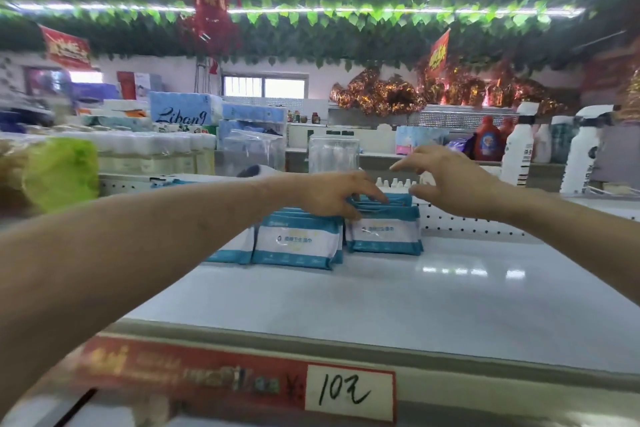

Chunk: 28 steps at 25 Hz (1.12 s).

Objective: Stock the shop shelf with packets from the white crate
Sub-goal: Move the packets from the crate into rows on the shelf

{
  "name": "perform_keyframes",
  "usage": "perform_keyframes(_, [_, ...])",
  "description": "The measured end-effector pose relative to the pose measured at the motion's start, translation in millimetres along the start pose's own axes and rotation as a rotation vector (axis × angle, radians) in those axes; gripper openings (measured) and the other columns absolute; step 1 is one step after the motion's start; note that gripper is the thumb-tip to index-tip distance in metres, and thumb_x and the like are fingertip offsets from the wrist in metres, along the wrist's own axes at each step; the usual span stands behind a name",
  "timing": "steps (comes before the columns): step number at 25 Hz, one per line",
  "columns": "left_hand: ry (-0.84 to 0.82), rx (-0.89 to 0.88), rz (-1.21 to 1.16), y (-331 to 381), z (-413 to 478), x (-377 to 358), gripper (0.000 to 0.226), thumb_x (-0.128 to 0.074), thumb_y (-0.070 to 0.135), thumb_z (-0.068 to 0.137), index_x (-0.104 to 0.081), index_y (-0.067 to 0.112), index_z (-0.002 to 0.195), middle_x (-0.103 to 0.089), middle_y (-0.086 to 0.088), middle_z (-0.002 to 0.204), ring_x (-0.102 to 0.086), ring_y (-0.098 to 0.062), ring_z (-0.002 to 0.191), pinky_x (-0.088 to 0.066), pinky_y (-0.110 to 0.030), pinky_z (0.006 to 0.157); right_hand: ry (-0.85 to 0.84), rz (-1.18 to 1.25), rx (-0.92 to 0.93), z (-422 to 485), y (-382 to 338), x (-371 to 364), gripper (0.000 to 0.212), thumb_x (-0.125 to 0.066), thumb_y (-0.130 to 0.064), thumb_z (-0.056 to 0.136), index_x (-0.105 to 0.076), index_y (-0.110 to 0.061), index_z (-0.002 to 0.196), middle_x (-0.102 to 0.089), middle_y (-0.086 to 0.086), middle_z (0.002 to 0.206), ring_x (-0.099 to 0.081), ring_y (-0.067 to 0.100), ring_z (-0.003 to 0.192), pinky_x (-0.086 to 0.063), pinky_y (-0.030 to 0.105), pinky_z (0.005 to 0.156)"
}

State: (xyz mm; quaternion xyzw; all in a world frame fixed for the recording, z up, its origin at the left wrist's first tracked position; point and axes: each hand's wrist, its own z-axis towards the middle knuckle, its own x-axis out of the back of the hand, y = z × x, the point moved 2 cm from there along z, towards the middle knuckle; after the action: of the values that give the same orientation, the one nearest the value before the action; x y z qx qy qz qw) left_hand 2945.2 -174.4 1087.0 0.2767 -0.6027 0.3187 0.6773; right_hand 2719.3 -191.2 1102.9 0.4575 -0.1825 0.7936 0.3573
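- Reaching over the white shelf (450, 288), both your bare arms stretch toward its back, where the packets stand.
- The packets are flat soft packs, white across the middle with teal-blue bands at top and bottom and small print on the front; motion blur keeps the print unreadable.
- They stand upright in two groups side by side: the left stack (298, 239) leans slightly, and the right stack (382, 229) sits just beside it, close to the perforated back panel (467, 218).
- Your left hand (332, 194) is on the right stack: the fingers lie across its top edges and the thumb comes down against the front, pinching the top of the packs.
- Your right hand (446, 180) hovers just above and to the right of that stack, fingers spread and loosely bent, holding nothing and apart from the packets.
- A red price label (349, 392) with a handwritten figure runs along the shelf's front edge.
- White bottles (516, 149) stand behind the panel on the right.
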Motion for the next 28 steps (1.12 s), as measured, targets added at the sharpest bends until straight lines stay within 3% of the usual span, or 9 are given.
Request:
perform_keyframes(2, [0.067,0.104,-0.026,-18,-55,20,0.046,-0.063,0.022,0.102,-0.054,0.024,0.147,-0.052,0.008,0.132,-0.051,-0.009,0.111,-0.041,-0.007,0.093,-0.009,0.029,0.083,30,-45,-9,0.04,-0.07,-0.024,0.093,-0.064,-0.034,0.132,-0.062,-0.007,0.119,-0.059,0.016,0.102,-0.051,0.049,0.097])
perform_keyframes(8, [0.196,0.602,-0.025,-66,-301,65,0.036,-0.062,0.029,0.102,-0.061,0.03,0.138,-0.066,0.007,0.122,-0.062,-0.014,0.112,-0.053,-0.035,0.098,-0.043,0.218,0.394,115,-246,-53,0.037,-0.067,-0.023,0.095,-0.064,-0.031,0.13,-0.068,-0.008,0.115,-0.063,0.015,0.098,-0.056,0.043,0.092])
perform_keyframes(13, [0.23,0.962,0.009,-35,-525,59,0.033,-0.064,0.033,0.101,-0.064,0.036,0.133,-0.067,0.015,0.116,-0.062,0.002,0.103,-0.048,-0.018,0.088,-0.112,0.4,0.725,131,-462,-85,0.035,-0.065,-0.022,0.094,-0.067,-0.025,0.128,-0.066,-0.009,0.109,-0.061,0.015,0.097,-0.053,0.041,0.091])
perform_keyframes(15, [0.218,1.112,-0.047,-6,-606,44,0.027,-0.063,0.035,0.101,-0.063,0.044,0.126,-0.066,0.017,0.117,-0.062,0.004,0.104,-0.049,-0.019,0.088,-0.145,0.462,0.877,113,-553,-96,0.033,-0.065,-0.026,0.093,-0.068,-0.022,0.126,-0.067,-0.005,0.111,-0.061,0.018,0.098,-0.052,0.041,0.09])
perform_keyframes(19, [0.225,1.395,-0.088,53,-754,-3,0.038,-0.064,0.039,0.1,-0.062,0.034,0.137,-0.068,0.013,0.118,-0.065,-0.007,0.108,-0.052,-0.032,0.096,-0.317,0.54,1.097,54,-707,-134,0.039,-0.063,-0.04,0.094,-0.067,-0.023,0.13,-0.065,0.001,0.117,-0.062,0.018,0.104,-0.051,0.042,0.094])
perform_keyframes(21, [0.221,1.517,-0.11,87,-809,-41,0.039,-0.066,0.035,0.097,-0.064,0.029,0.136,-0.07,0.008,0.113,-0.067,-0.013,0.104,-0.053,-0.037,0.097,-0.374,0.579,1.138,17,-760,-163,0.037,-0.065,-0.034,0.095,-0.067,-0.024,0.13,-0.065,0.002,0.117,-0.062,0.019,0.106,-0.049,0.039,0.096])
perform_keyframes(24, [0.165,1.692,-0.166,139,-864,-121,0.036,-0.066,0.027,0.095,-0.068,0.025,0.13,-0.068,0.006,0.111,-0.066,-0.016,0.102,-0.053,-0.035,0.096,-0.525,0.607,1.199,-46,-813,-213,0.035,-0.065,-0.022,0.097,-0.066,-0.015,0.131,-0.063,0.006,0.122,-0.059,0.022,0.114,-0.045,0.033,0.097])
perform_keyframes(28, [-0.087,1.816,-0.344,194,-893,-251,0.034,-0.06,0.026,0.096,-0.069,0.024,0.129,-0.065,-0.004,0.124,-0.062,-0.025,0.115,-0.048,-0.031,0.097,-0.757,0.502,1.269,-130,-843,-303,0.041,-0.061,-0.023,0.097,-0.063,-0.016,0.137,-0.06,0.003,0.13,-0.057,0.02,0.121,-0.044,0.033,0.104])
